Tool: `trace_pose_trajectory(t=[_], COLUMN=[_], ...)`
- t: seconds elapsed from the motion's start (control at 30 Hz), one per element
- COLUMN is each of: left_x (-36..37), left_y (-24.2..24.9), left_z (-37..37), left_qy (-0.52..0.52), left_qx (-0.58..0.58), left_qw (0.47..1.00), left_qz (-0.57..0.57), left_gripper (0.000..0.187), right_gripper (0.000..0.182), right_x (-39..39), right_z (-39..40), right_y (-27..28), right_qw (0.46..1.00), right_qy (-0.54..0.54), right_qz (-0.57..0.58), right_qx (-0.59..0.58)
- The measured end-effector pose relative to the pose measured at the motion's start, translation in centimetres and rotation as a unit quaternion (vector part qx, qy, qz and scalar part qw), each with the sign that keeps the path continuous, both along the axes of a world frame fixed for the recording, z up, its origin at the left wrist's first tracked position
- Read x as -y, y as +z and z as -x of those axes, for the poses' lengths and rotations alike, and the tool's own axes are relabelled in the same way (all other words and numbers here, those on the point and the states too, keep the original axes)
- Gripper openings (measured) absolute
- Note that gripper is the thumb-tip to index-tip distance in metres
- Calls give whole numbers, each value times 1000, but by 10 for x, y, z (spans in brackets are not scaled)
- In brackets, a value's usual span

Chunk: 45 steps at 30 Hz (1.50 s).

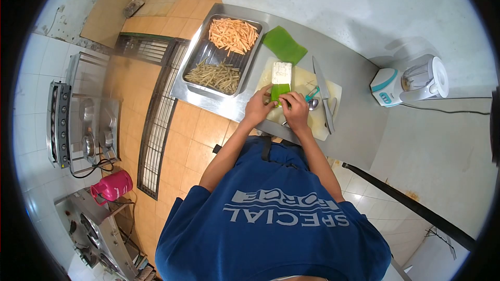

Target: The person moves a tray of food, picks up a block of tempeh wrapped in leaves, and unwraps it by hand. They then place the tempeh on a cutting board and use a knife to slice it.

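A white block lies on the pale cutting board, its near part covered by a green leaf strip. My left hand is at the strip's left side, fingers bent against it. From the right, my right hand presses its fingertips on the strip's near end. Both hands hold the strip around the block. Beside my right hand are a teal-handled tool and a metal spoon. A long knife lies on the board's right side. Beyond the block rests a larger green leaf piece.
At the left of the steel table, a metal tray holds orange strips and greenish-brown strips. A blender stands on the right. A pink gas cylinder and a stove are at lower left.
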<state>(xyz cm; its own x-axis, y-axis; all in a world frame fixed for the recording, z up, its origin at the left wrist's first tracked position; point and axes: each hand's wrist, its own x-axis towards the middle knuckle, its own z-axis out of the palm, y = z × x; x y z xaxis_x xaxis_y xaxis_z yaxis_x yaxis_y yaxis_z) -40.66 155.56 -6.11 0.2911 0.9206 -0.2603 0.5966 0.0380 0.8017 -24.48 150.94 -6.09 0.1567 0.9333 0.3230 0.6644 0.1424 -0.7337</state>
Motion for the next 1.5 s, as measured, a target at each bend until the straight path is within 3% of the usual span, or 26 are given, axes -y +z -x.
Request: trace_pose_trajectory(t=[0.53, 0.7, 1.5], left_x=[-2, -2, 2], left_y=[1, 1, -1], left_z=[0, 1, 0], left_qy=[-6, -6, 2], left_qx=[-5, 7, -10], left_qw=[1000, 1000, 1000], left_qz=[25, 25, 7], left_gripper=[68, 69, 72], right_gripper=[15, 15, 19], right_x=[-3, -5, -12], right_z=[6, 5, -6], right_y=[-10, -15, -23], right_qw=[995, 980, 972], right_qy=[-53, -66, -68], right_qz=[28, 76, 125], right_qx=[-74, -171, -186])
